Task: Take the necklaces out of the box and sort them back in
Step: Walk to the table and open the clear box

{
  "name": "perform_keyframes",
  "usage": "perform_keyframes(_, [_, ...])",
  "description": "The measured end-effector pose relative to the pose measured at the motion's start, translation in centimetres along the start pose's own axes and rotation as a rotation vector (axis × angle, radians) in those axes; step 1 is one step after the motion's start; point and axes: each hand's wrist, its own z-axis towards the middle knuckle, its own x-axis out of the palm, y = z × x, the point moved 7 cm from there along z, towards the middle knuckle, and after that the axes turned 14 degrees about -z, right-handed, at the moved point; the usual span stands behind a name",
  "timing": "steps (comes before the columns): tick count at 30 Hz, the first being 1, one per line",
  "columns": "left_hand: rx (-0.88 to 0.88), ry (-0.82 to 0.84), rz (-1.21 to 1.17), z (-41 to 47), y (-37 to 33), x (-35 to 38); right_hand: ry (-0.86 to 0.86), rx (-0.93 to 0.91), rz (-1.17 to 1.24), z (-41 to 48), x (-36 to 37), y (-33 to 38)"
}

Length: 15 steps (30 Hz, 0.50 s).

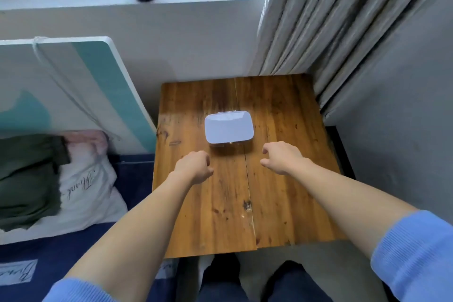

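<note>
A small pale lavender box [229, 127] with rounded corners sits closed on the wooden table [282, 191], near its middle. No necklaces show; the lid hides the inside. My left hand [195, 167] hovers just in front of the box and to its left, fingers curled loosely, holding nothing. My right hand [282, 157] hovers in front of the box to its right, thumb and fingers apart and curved, empty. Neither hand touches the box.
A bed with a white pillow [85, 186] and a dark green garment [27, 179] lies left of the table. A white and teal board [81, 91] leans at the wall. Grey curtains [331, 27] hang at the right, touching the table's far corner.
</note>
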Motion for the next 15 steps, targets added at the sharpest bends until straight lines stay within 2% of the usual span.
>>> perform_keyframes(7, [-0.086,0.050,-0.239,7.3,3.0,0.0,0.037,0.016,0.030,5.9,1.9,0.2])
perform_keyframes(12, [-0.214,-0.044,-0.430,11.8,5.4,0.6,-0.093,-0.016,-0.010,11.3,2.5,0.5])
perform_keyframes(15, [-0.321,-0.104,-0.584,14.0,6.4,1.3,-0.141,-0.099,-0.070,14.3,3.1,1.1])
